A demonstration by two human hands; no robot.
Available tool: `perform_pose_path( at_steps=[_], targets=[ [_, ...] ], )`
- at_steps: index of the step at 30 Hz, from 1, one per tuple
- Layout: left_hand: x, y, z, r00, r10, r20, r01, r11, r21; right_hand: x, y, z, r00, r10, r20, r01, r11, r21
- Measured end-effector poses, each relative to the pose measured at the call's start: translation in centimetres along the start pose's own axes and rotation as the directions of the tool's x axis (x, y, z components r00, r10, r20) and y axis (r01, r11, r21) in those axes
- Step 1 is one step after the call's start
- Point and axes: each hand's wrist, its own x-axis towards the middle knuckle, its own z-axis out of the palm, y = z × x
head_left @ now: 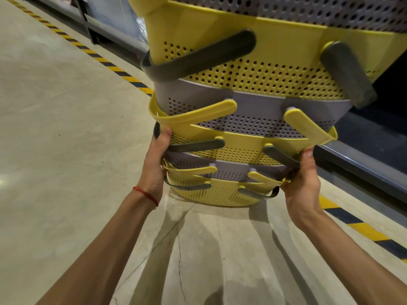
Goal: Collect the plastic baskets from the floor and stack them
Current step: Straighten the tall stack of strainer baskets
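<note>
Both hands clasp a tall stack of plastic baskets (pixel 242 154) from opposite sides, low down on the stack. The left grip (pixel 156 164) is closed round the stack's left edge. Its thumb lies up against the rim of a yellow basket, beside the end of a dark grey handle (pixel 196 146), and its fingers wrap out of sight behind. The right grip (pixel 305 179) is closed on the right edge at about the same height, thumb pressed beside another dark handle, with the fingers curled round the far side and mostly hidden.

The baskets are perforated and nested one inside another, alternating yellow and grey. The yellow ones carry dark grey swing handles and the grey ones carry yellow handles (pixel 198 119), all hanging down against the sides. The stack rises toward the camera and runs out of the top of the view. Its lowest basket sits over the concrete floor (pixel 66 128); whether it touches the floor I cannot tell.

A red thread bracelet (pixel 146 194) circles the left wrist. A yellow-and-black hazard stripe (pixel 110 65) runs along the floor beside a dark rack base (pixel 363 155) on the right.
</note>
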Motion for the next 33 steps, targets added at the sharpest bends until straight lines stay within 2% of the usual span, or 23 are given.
perform_pose_path(
  at_steps=[4,8,13,17,20,27,33],
  targets=[
    [0.0,-0.2,-0.1,0.999,-0.051,-0.015,0.051,0.999,0.006,0.2,0.2,0.1,1.000,-0.021,0.019,0.021,1.000,-0.012],
    [0.1,0.0,-0.1,0.999,-0.033,-0.007,0.033,0.999,0.007,0.3,0.3,0.0,0.999,-0.022,0.027,0.023,0.999,-0.023],
    [0.5,0.3,-1.2,0.999,-0.030,0.043,0.027,0.997,0.079,0.5,0.3,-0.6,0.998,-0.010,0.060,0.014,0.997,-0.074],
    [0.8,0.4,-1.1,0.994,-0.032,0.101,0.028,0.999,0.040,0.7,0.3,-0.8,0.996,-0.019,0.092,0.027,0.995,-0.092],
    [0.9,0.4,-0.9,0.986,-0.010,0.167,-0.003,0.997,0.079,0.8,0.0,-0.5,0.993,-0.018,0.113,0.029,0.995,-0.094],
    [2.3,0.9,-2.0,0.965,-0.112,0.239,0.080,0.987,0.141,1.4,-0.6,-0.6,0.981,-0.001,0.195,0.021,0.994,-0.104],
    [2.4,0.9,-1.3,0.978,-0.057,0.202,0.059,0.998,-0.003,1.5,-0.7,-0.2,0.987,-0.021,0.162,0.038,0.994,-0.102]
  ],
)
